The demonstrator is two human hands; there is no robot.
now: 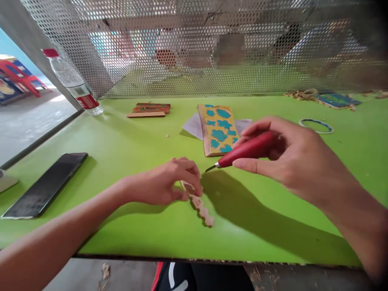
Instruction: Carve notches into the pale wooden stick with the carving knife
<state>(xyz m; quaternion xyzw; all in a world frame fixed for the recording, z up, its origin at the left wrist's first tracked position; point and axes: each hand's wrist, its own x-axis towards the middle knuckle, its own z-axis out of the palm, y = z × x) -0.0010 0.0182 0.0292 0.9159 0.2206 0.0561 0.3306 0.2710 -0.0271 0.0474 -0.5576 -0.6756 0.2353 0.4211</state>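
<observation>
My left hand (165, 182) rests its fingertips on a narrow, scalloped piece of pale carved wood (200, 206), pinching its upper end against the green table (273, 234). My right hand (291, 157) grips a red-handled carving knife (247, 150), its small steel blade pointing down and left. The blade tip hangs just above the table, close to the left hand and not touching the carved wood. Beyond them lies a yellow wooden board painted with teal blobs (217, 130), on a sheet of grey paper (194, 125).
Several thin wooden strips (148, 110) lie at the back, near a plastic bottle with a red cap (74, 83). A black phone (45, 185) lies at left. A painted ring (315, 126) and a patterned piece (338, 100) sit at back right, before a perforated metal screen (194, 48).
</observation>
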